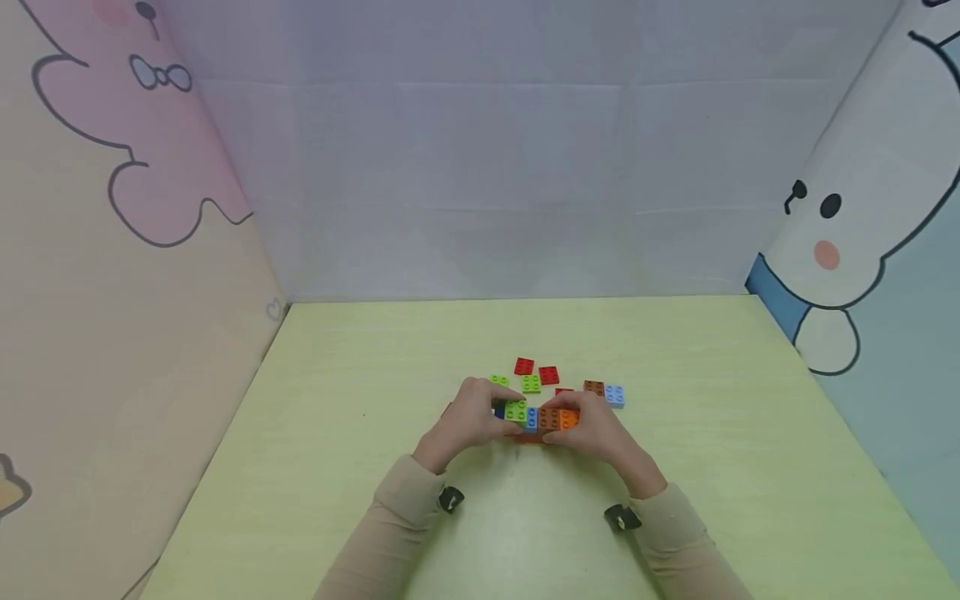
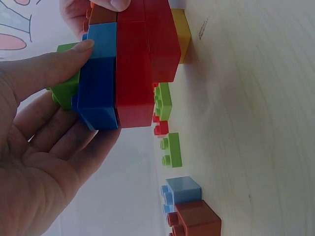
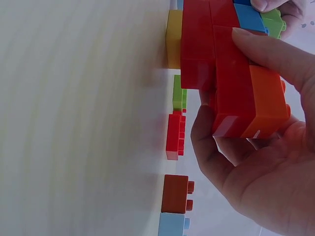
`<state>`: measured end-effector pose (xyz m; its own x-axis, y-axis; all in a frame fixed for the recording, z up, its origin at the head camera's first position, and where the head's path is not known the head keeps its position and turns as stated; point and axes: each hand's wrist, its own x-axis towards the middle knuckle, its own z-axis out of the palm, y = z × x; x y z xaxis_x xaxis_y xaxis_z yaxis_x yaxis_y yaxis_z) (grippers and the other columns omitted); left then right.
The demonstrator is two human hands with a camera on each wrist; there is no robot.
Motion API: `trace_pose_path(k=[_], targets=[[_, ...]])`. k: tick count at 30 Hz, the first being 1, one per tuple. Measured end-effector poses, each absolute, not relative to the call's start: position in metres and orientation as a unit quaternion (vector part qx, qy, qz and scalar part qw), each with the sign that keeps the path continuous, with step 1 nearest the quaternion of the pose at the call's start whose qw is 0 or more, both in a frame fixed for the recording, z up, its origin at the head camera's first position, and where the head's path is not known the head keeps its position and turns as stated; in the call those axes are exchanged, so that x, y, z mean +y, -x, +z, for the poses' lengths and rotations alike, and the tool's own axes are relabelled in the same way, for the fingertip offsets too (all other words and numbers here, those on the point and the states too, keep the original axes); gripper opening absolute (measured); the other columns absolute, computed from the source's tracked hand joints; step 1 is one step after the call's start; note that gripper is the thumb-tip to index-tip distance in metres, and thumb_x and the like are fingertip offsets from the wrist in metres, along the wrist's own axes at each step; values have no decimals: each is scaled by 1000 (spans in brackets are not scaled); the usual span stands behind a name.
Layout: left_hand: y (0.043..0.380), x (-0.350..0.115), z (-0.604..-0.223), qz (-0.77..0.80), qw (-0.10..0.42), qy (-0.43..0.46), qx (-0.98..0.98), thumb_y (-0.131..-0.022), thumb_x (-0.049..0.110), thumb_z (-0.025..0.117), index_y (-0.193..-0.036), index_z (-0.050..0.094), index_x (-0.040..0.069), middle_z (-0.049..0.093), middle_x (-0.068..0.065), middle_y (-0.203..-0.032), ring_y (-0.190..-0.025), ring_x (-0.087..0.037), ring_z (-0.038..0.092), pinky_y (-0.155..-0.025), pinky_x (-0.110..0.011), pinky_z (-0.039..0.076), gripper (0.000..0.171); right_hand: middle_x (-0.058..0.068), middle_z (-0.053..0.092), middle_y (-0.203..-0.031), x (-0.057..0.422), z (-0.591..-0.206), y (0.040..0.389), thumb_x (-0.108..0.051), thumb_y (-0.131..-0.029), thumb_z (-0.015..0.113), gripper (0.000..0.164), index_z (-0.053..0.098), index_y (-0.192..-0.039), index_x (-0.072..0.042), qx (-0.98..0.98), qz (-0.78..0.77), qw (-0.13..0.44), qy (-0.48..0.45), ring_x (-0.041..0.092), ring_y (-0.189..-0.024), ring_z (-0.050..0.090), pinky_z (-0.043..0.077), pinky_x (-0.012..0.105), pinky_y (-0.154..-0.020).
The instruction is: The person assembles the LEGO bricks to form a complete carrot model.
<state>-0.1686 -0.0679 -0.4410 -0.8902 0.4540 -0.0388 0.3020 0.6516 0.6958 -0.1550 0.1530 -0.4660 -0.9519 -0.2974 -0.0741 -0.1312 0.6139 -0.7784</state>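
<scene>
Both hands hold one built stack of toy building bricks low over the table. My left hand [image 1: 472, 412] grips its left end, thumb against the dark blue brick [image 2: 98, 93] and light blue brick [image 2: 102, 42], fingers on the far side. A green brick [image 1: 515, 410] tops that end. At the other end my right hand [image 1: 600, 425] grips the orange brick [image 3: 269, 103] and brown brick [image 1: 549, 418] between thumb and fingers. Beneath these run red bricks [image 2: 133, 73], in stepped layers, with a yellow brick [image 2: 181, 37] at the bottom. The palms hide parts of the upper side.
Loose bricks lie behind the stack on the pale table [image 1: 360, 467]: red ones [image 1: 524, 366], green ones [image 1: 531, 384], a brown one [image 1: 594, 387] and a light blue one [image 1: 614, 396] beside it. A pale wall [image 1: 510, 183] rises at the table's far edge.
</scene>
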Motion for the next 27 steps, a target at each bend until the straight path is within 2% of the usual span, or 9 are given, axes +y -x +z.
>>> trace_pose_path(k=[13, 20, 27], targets=[[170, -66, -432, 388, 128, -184, 894, -74, 17, 84, -111, 73, 19, 64, 6, -104, -93, -15, 54, -74, -27, 47, 38, -4, 62, -97, 154, -461, 155, -17, -70, 86, 36, 70, -102, -16, 889, -432, 95, 116, 19, -87, 53, 46, 35, -74], [173, -67, -438, 405, 124, -198, 884, -73, 17, 85, -109, 74, 18, 63, 8, -101, -94, -17, 55, -72, -27, 48, 38, -4, 62, -97, 155, -460, 155, -19, -70, 86, 35, 70, -102, -17, 888, -433, 101, 116, 19, -89, 53, 47, 38, -77], [174, -65, -439, 400, 111, -198, 888, -72, 17, 85, -110, 74, 17, 65, 5, -104, -97, -15, 54, -78, -30, 46, 39, -5, 62, -97, 156, -460, 156, -18, -70, 87, 35, 71, -101, -18, 888, -434, 98, 114, 19, -90, 53, 46, 39, -78]])
